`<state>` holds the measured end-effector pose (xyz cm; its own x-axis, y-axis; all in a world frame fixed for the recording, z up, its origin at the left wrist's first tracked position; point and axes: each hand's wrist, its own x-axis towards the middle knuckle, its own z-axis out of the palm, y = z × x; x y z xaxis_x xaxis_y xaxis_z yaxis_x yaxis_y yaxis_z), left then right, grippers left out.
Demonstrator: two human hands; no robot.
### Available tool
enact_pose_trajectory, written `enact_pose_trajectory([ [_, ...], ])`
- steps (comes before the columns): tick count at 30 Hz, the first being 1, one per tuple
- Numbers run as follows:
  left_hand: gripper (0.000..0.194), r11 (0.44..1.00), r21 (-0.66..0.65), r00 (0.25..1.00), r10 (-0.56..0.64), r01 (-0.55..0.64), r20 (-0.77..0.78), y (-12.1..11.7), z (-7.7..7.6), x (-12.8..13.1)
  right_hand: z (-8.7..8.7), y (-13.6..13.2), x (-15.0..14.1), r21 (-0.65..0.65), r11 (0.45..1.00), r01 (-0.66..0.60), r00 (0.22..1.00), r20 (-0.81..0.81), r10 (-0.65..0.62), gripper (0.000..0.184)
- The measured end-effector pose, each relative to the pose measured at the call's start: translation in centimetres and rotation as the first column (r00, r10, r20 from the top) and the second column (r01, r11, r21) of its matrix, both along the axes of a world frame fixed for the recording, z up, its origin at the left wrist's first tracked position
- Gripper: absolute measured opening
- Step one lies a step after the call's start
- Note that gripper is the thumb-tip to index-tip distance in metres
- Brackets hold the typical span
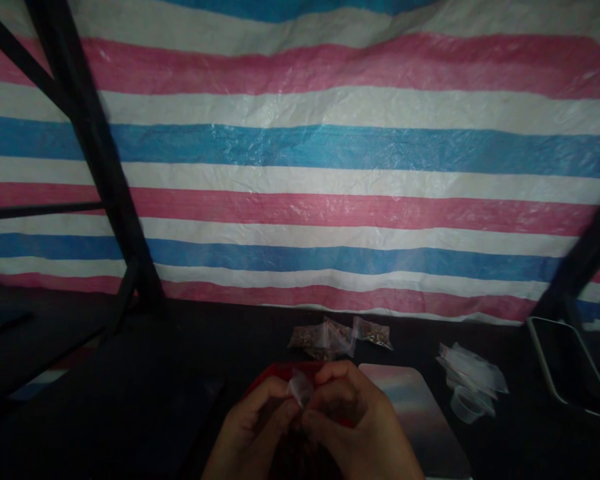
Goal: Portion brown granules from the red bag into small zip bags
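Between my two hands is a small clear plastic bag (301, 388), pinched at its edges. My left hand (254, 423) grips its left side with thumb and fingers. On its right side, my right hand (353, 417) holds it with bent fingers and thumb. What the bag contains, if anything, I cannot make out. Under the hands sits a red container (270, 375), mostly covered by them, with dark contents too dim to name. Behind it lie several filled small zip bags (307, 337) with brownish bits inside, and another filled bag (374, 333) just to their right.
A flat silvery plate-like device (420, 413) lies right of the red container. Farther right are a stack of empty clear bags (473, 370), a small clear plastic cup (467, 405) and a phone (573, 367). Dark metal bars (93, 147) frame a striped tarp (330, 147) behind.
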<state>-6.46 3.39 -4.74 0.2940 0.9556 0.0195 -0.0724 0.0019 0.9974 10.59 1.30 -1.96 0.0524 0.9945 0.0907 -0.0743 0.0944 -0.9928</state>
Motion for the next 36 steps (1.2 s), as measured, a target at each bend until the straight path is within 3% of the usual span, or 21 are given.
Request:
enact_pose_trajectory([
  [2, 0.036, 0.996, 0.088, 0.996, 0.017, -0.009, -0.092, -0.2, -0.1, 0.1, 0.1, -0.1, 0.2, 0.091, 0.993, 0.071, 0.989, 0.121, -0.082, 0.016],
  [5, 0.036, 0.966, 0.258, 0.964, 0.075, -0.007, -0.255, -0.4, -0.1, 0.5, 0.3, -0.3, 0.6, 0.266, 0.949, 0.172, 0.909, 0.329, -0.256, 0.008],
  [9, 0.032, 0.916, 0.397, 0.945, 0.17, -0.047, -0.279, -0.3, -0.1, 0.8, 0.2, -0.4, 1.4, 0.411, 0.9, 0.142, 0.79, 0.501, -0.353, 0.014],
  [12, 0.034, 0.962, 0.264, 0.978, 0.122, -0.074, -0.171, 0.1, 0.1, 0.6, -0.5, -0.3, 2.2, 0.516, 0.852, 0.087, 0.638, 0.628, -0.446, 0.013],
  [14, 0.035, 0.986, 0.137, 0.991, 0.108, -0.096, -0.083, 0.1, 0.3, 0.4, -1.2, -0.2, 2.9, 0.576, 0.816, 0.047, 0.509, 0.69, -0.515, 0.026],
  [16, 0.036, 0.992, 0.089, 0.995, 0.091, -0.088, -0.032, 0.0, 0.5, 0.4, -2.0, 0.0, 3.5, 0.588, 0.809, 0.025, 0.437, 0.721, -0.538, 0.035],
  [18, 0.037, 0.995, 0.095, 0.999, 0.042, -0.041, -0.006, -0.3, 0.6, 0.6, -2.5, 0.3, 3.8, 0.552, 0.831, 0.064, 0.455, 0.725, -0.517, 0.037],
  [21, 0.037, 0.989, 0.137, 0.996, -0.041, 0.051, -0.077, -0.2, 0.5, 0.6, -2.4, 0.7, 3.6, 0.466, 0.868, 0.171, 0.579, 0.665, -0.472, 0.036],
  [25, 0.031, 0.914, 0.406, 0.926, 0.154, -0.001, -0.345, 0.8, -0.4, 0.0, -0.9, 0.7, 3.2, 0.422, 0.859, 0.29, 0.689, 0.531, -0.494, 0.029],
  [28, 0.024, 0.834, 0.552, 0.847, 0.305, -0.017, -0.436, 1.6, -1.4, -0.6, 0.0, 0.4, 3.2, 0.473, 0.83, 0.295, 0.691, 0.494, -0.528, 0.027],
  [31, 0.024, 0.782, 0.623, 0.796, 0.378, 0.0, -0.474, 1.9, -2.2, -1.1, 0.1, 0.0, 3.3, 0.512, 0.827, 0.23, 0.689, 0.514, -0.51, 0.03],
  [36, 0.053, 0.697, 0.709, 0.763, 0.399, 0.107, -0.508, 1.6, -2.1, -1.8, 0.2, -0.2, 3.1, 0.576, 0.809, 0.113, 0.642, 0.58, -0.502, 0.04],
])
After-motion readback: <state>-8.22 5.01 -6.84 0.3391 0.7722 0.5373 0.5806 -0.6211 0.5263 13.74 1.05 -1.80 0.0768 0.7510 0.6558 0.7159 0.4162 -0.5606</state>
